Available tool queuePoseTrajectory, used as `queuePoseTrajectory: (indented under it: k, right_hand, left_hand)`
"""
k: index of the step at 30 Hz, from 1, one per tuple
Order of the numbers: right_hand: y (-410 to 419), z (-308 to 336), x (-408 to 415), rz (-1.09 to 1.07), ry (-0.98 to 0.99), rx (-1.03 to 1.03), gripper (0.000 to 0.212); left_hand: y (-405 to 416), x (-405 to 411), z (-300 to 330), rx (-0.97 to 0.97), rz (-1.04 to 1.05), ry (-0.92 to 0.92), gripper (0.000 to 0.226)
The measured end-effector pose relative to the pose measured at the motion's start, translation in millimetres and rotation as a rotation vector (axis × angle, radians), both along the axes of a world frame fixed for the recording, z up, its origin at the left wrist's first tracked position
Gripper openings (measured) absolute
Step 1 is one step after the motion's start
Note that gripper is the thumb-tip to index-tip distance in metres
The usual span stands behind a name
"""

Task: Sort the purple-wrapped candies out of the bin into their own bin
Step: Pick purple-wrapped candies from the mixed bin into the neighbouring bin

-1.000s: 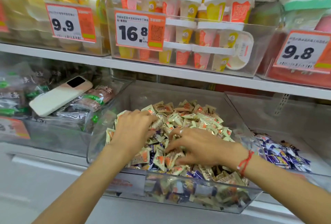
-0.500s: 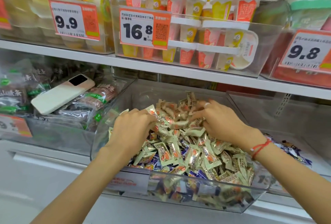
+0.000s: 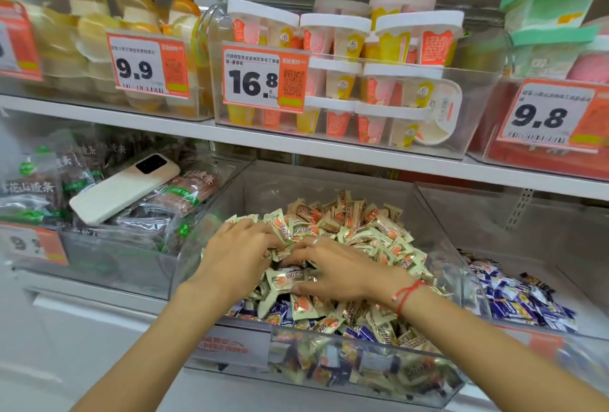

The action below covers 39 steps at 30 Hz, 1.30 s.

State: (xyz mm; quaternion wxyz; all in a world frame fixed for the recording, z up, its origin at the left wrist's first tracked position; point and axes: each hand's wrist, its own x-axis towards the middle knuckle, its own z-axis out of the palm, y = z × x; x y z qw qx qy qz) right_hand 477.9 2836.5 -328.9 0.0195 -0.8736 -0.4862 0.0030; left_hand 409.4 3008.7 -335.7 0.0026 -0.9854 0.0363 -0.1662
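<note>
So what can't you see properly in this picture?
Head view only:
- Fingers of the left hand and right hand: buried in the candy pile, so any grip is unclear.
- Purple candies deeper in the middle bin: covered by cream wrappers.
- Small print on the 16.8 price tag: too small.

Mixed candies (image 3: 359,233) in middle bin (image 3: 329,375), sorted candies (image 3: 520,296) in bin to right (image 3: 514,213), phone (image 3: 122,187) left

left hand (image 3: 235,256) fingertips buried in candies (image 3: 356,233), far-left price tag (image 3: 16,42) cut off
</note>
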Motion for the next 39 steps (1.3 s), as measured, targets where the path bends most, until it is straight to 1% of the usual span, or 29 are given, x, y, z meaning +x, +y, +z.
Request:
queuePoseTrajectory:
  k: [3,5,7,9,11,12,13,15,16,17,18,20,21,22,23,24,25,26,27,29,30,32,33,35,39]
  right_hand:
    - [8.9,-2.3,4.9,-0.026,0.022,-0.047,0.052]
    - [8.7,1.4,4.3,-0.057,0.064,-0.015,0.044]
    - [1.2,5.7,1.8,-0.092,0.058,0.004,0.040]
    - [-12.0,9.7,-1.0,-0.112,-0.034,0.030,0.038]
    - [-25.9,15.0,-4.0,-0.120,-0.175,0.053,0.029]
    - [-30.9,17.4,-4.7,-0.139,-0.231,0.066,0.028]
    - [-34.1,19.2,-3.9,-0.168,-0.265,0.074,0.030]
    - [-36.2,20.7,-0.8,-0.206,-0.276,0.081,0.028]
    - [-34.6,20.8,0.2,-0.216,-0.256,0.090,0.026]
    - [-33.2,18.6,1.6,-0.233,-0.217,0.090,0.027]
    - [-31.6,16.2,2.3,-0.243,-0.181,0.090,0.031]
    - [-32.1,14.2,3.2,-0.241,-0.110,0.068,0.043]
    - [-35.1,16.3,2.0,-0.230,-0.050,0.051,0.052]
    - [-39.6,20.3,0.1,-0.217,0.032,0.031,0.059]
    - [-45.5,24.0,-1.3,-0.205,0.115,-0.004,0.060]
    - [-52.1,26.9,-3.4,-0.176,0.173,-0.037,0.055]
    - [-58.7,27.0,-4.7,-0.141,0.191,-0.049,0.045]
    - [-65.0,26.1,-6.7,-0.108,0.174,-0.036,0.033]
    - [-70.9,23.7,-8.9,-0.090,0.146,-0.016,0.023]
    - [-80.6,17.8,-13.8,-0.082,0.100,0.006,0.018]
    - [-84.4,15.3,-15.7,-0.090,0.094,0.019,0.018]
    - [-90.3,12.5,-19.8,-0.106,0.076,0.049,0.020]
    - [-92.2,11.6,-21.0,-0.117,0.054,0.057,0.021]
    - [-89.7,13.0,-23.6,-0.127,-0.009,0.050,0.024]
    - [-64.9,15.1,-19.5,-0.131,-0.144,-0.031,0.030]
  left_hand:
    - [-1.5,-1.1,1.9,-0.016,0.035,-0.085,0.037]
    - [-0.9,-1.7,1.1,-0.037,0.042,-0.089,0.038]
    - [1.9,-1.3,-1.2,-0.042,0.038,-0.073,0.040]
    - [4.0,-1.1,-2.9,-0.057,0.021,-0.062,0.037]
    - [1.6,-1.1,-1.4,-0.112,-0.013,-0.066,0.027]
    - [-2.6,-1.9,1.5,-0.165,-0.043,-0.083,0.025]
    - [-8.8,-3.3,5.7,-0.264,-0.076,-0.095,0.030]
    - [-26.3,-7.5,14.1,-0.547,-0.144,-0.038,0.045]
    - [-34.8,-8.6,16.0,-0.660,-0.168,-0.005,0.047]
    - [-42.4,-7.6,14.5,-0.721,-0.169,0.012,0.042]
    - [-47.8,-6.0,11.7,-0.751,-0.144,0.014,0.033]
    - [-52.5,-2.3,6.2,-0.803,-0.094,0.007,0.013]
    - [-52.9,-1.8,4.7,-0.814,-0.088,0.006,0.009]
    - [-52.0,-1.1,3.9,-0.789,-0.080,0.008,0.008]
    - [-50.3,-0.6,4.4,-0.728,-0.076,0.000,0.007]
    - [-47.0,-0.4,5.7,-0.653,-0.073,-0.009,0.006]
    - [-41.7,1.4,5.3,-0.590,-0.076,-0.002,0.007]
    - [-37.0,2.3,5.2,-0.562,-0.092,0.043,0.011]
    - [-34.2,3.0,4.1,-0.578,-0.139,0.112,0.019]
    - [-35.1,2.5,-0.6,-0.604,-0.226,0.260,0.032]
    - [-38.9,1.5,-2.3,-0.542,-0.249,0.304,0.036]
    - [-48.5,2.9,-9.3,-0.351,-0.269,0.317,0.043]
    - [-52.9,3.7,-10.9,-0.284,-0.279,0.303,0.042]
    - [-55.6,5.2,-11.0,-0.238,-0.289,0.298,0.035]
    - [-50.0,4.4,-9.5,-0.270,-0.341,0.386,0.027]
